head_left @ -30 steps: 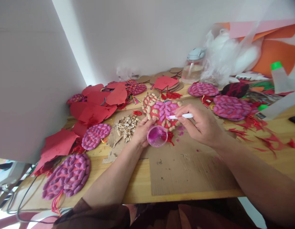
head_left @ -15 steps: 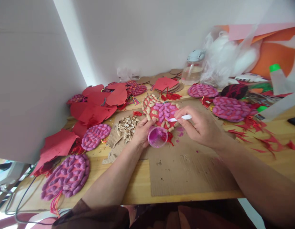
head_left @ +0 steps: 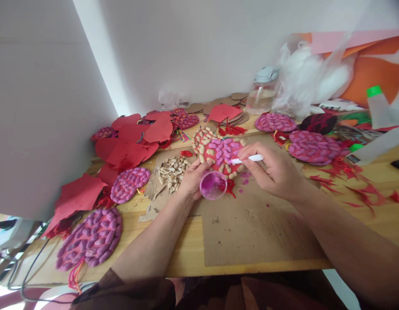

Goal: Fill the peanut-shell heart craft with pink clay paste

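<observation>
A heart-shaped red board [head_left: 224,150] covered in peanut shells lies in front of me; its middle shells are painted purple, while those around the edge are still tan. My left hand [head_left: 191,180] is closed around a small clear cup [head_left: 214,186] smeared inside with purple paint, its thumb beside the board's lower left edge. Between the fingers of my right hand [head_left: 272,170] is a white-handled paintbrush [head_left: 255,158]. The brush's purple tip is at the shells right of the board's centre. A red tassel [head_left: 230,187] shows below the board.
Loose shells [head_left: 173,172] are heaped on cardboard [head_left: 251,234] to the left. Purple-painted pieces [head_left: 89,239] and red paper cutouts [head_left: 131,146] line the left side. A lidded jar [head_left: 260,99] stands at the back, with red scraps [head_left: 363,193] at right.
My right hand and the brush have shifted very slightly to the right. The cup and the board stay in nearly the same place.
</observation>
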Tool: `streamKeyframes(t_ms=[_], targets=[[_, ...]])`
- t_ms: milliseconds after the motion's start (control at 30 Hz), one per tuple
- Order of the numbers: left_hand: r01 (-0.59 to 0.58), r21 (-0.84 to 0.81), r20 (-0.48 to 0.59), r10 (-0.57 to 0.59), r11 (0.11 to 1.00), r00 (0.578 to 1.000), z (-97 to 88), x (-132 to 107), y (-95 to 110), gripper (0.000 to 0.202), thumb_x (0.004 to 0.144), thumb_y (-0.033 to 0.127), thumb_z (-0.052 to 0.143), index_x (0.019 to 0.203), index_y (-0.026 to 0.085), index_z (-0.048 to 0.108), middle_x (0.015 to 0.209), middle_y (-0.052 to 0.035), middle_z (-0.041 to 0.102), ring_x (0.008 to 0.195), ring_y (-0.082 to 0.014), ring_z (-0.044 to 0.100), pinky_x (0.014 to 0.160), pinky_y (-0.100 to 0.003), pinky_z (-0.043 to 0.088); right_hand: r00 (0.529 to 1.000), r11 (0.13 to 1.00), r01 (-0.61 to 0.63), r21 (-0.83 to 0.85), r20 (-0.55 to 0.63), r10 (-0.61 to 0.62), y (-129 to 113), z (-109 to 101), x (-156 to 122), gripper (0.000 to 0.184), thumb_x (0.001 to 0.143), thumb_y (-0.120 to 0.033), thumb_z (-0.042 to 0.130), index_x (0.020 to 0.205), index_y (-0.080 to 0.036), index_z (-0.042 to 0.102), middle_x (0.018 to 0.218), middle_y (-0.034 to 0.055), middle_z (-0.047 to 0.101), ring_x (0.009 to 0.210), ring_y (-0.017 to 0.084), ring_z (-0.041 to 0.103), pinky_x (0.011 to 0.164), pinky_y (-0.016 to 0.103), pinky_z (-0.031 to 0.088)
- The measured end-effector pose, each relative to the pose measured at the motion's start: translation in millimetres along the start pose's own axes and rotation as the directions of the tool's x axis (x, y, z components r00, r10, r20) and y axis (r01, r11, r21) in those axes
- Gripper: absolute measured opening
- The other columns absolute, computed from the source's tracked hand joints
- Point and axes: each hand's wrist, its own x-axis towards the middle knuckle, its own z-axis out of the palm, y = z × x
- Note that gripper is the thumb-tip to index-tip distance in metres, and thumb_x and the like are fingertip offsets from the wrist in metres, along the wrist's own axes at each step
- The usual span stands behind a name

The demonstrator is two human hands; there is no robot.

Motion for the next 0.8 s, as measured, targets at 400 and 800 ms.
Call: streamKeyframes(t_ms=[400, 800], targets=[[-0.019, -0.03, 0.108, 0.022, 0.999, 0.994, -4.5, 2.9, 0.9, 0.036, 0.064, 0.024, 0.1, 0.09, 0.017, 0.075, 0.083, -0.002, 0.079, 0.066, -0.0158, 0.073, 0.073, -0.03, 0.062, 0.99, 0.992, -0.125, 0.031, -0.061, 0.126, 8.3, -5.6, -4.3, 0.009, 0.101, -0.033, 0.064, 0.108, -0.027, 0.066, 0.106, 0.0047, 0.077, 0.098, 0.024, 0.074, 0.082, 0.037, 0.058], [-0.035, -0.03, 0.136, 0.039, 0.999, 0.99, -6.7, 3.9, 0.1, 0.038, 0.063, 0.027, 0.101, 0.088, 0.019, 0.074, 0.082, -0.0013, 0.079, 0.064, -0.0153, 0.07, 0.068, -0.029, 0.059, 0.976, 0.988, -0.148, 0.038, -0.158, 0.152, 2.1, -4.3, -4.8, 0.015, 0.102, -0.04, 0.065, 0.106, -0.026, 0.068, 0.1, 0.0062, 0.077, 0.094, 0.025, 0.073, 0.083, 0.039, 0.058]])
